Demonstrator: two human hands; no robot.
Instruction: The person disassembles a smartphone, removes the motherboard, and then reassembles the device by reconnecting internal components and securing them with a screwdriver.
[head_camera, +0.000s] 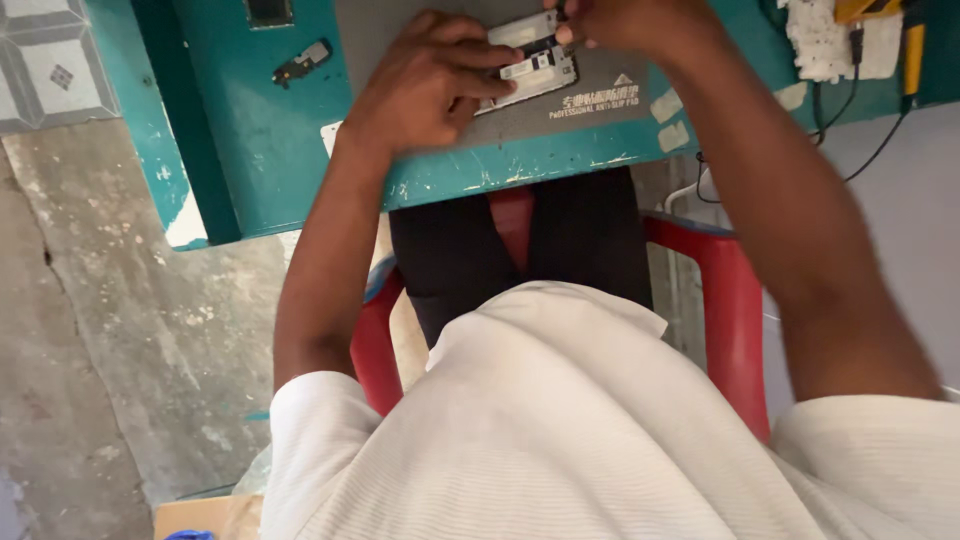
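Observation:
An opened phone (533, 58) with its inner parts showing lies on a grey mat (580, 108) on a teal table (260, 130). My left hand (425, 85) rests on the phone's left end, fingers pressing it down. My right hand (625, 22) is at the phone's upper right corner, fingertips pinched together there on something small and dark; what it is cannot be made out, partly cut off by the frame's top edge.
A small dark phone part (302, 62) lies on the table to the left. A white cloth (835, 40), yellow tools (913, 55) and black cables sit at the right. A red plastic chair (735, 310) is under me; cracked concrete floor (120, 330) on the left.

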